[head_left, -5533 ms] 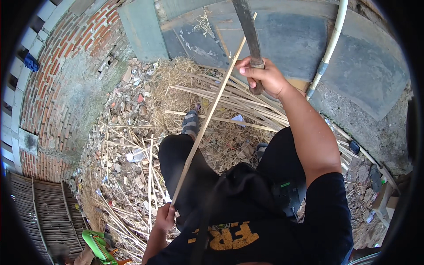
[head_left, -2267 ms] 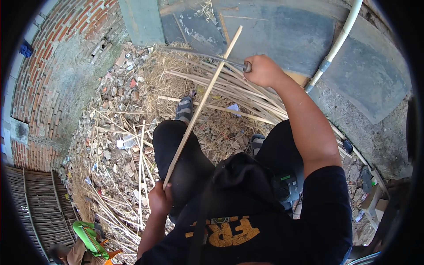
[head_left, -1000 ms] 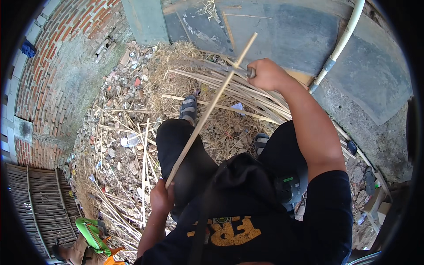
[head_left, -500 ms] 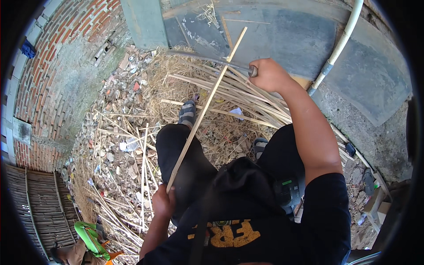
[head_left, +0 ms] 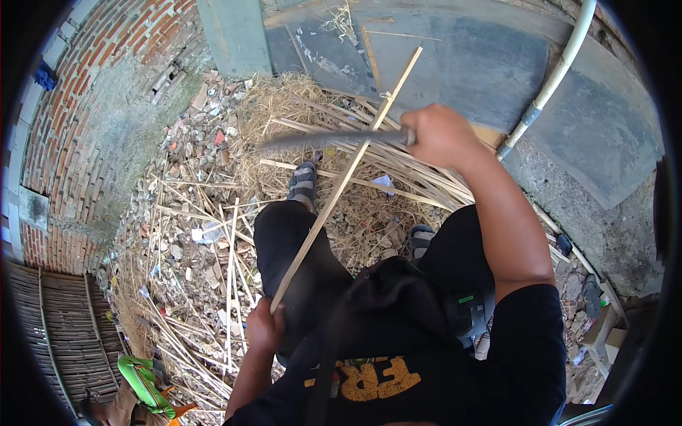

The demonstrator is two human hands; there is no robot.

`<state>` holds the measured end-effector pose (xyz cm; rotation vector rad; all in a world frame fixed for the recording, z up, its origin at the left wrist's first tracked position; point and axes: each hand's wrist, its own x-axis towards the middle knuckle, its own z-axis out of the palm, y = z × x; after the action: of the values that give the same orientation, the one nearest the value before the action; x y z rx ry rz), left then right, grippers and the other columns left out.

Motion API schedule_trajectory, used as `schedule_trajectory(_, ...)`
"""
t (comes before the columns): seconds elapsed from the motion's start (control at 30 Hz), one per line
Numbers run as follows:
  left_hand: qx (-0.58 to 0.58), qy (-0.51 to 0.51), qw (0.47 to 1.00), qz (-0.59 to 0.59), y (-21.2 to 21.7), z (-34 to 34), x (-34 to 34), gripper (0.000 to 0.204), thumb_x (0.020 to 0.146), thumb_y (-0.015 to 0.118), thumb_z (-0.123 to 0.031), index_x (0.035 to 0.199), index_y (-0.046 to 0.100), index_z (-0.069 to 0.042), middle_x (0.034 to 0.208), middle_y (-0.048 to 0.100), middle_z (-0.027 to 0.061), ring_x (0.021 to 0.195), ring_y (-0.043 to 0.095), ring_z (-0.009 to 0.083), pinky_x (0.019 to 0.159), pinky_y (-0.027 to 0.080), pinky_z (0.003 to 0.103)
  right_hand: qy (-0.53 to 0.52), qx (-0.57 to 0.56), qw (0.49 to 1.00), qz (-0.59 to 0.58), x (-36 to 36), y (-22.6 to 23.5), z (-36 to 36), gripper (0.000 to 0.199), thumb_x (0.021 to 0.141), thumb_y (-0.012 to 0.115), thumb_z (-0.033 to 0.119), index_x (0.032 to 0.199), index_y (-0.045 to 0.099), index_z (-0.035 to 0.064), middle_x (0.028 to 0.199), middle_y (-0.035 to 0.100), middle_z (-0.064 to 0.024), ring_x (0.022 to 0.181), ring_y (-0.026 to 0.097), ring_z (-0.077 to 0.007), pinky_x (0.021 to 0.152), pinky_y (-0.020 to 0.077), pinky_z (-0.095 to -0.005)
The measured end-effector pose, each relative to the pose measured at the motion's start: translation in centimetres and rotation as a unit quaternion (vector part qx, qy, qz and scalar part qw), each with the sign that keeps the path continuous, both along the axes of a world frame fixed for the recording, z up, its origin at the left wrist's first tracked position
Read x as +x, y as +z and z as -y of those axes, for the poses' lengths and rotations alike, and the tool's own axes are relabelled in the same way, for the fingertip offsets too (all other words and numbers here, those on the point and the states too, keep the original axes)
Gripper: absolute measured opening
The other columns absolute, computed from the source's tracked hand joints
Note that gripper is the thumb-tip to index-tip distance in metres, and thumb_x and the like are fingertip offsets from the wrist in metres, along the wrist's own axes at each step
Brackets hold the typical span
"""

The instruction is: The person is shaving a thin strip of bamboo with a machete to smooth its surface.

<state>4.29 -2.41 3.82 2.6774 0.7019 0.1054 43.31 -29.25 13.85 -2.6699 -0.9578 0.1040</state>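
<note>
My left hand (head_left: 264, 326) is closed round the near end of a long, pale bamboo strip (head_left: 323, 216), which slants up and away to the right past my knee. In my right hand (head_left: 440, 138) is the handle of a machete (head_left: 320, 140), its dark blade pointing left and lying across the upper part of the strip. A small curl of shaving (head_left: 386, 95) clings to the strip beyond the blade. Whether the edge bites into the strip, I cannot tell.
A pile of cut strips (head_left: 419, 174) lies beyond my feet, beside dry shavings (head_left: 273, 113). More strips (head_left: 233, 284) are scattered over rubble at left. A brick wall (head_left: 92, 128) rises left, grey panels (head_left: 462, 64) and a pipe (head_left: 558, 78) ahead. Another person (head_left: 145, 387) is at lower left.
The machete has moved along the strip toward me, and my right hand has come slightly nearer. The strip's far end has shifted a little right; my left hand keeps its grip.
</note>
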Motion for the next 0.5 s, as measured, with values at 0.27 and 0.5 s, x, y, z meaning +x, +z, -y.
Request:
schedule_trajectory(0.27, 0.034, 0.013, 0.996, -0.078, 1.1, -0.1, 0.0, 0.026, 0.093, 0.064, -0.027, 0.086, 0.055, -0.003, 0.068, 0.062, 0.0249, 0.068, 0.063, 0.0481, 0.061, 0.049, 0.055, -0.089, 0.048, 0.995, -0.003, 2.9, -2.3, 1.5, 0.022, 0.075, 0.064, 0.014, 0.095, 0.072, 0.0099, 0.091, 0.071, -0.0179, 0.09, 0.068, -0.0371, 0.082, 0.0544, -0.0461)
schedule_trajectory(0.5, 0.014, -0.015, 0.999, -0.029, 0.2, -0.5, -0.3, 0.027, 0.094, 0.063, -0.027, 0.087, 0.055, -0.003, 0.068, 0.062, 0.0253, 0.067, 0.062, 0.0486, 0.061, 0.048, 0.056, -0.041, 0.05, 0.998, -0.021, 3.0, -2.1, 1.7, 0.021, 0.075, 0.065, 0.017, 0.093, 0.071, 0.007, 0.088, 0.071, -0.0188, 0.086, 0.067, -0.0384, 0.078, 0.0533, -0.0457)
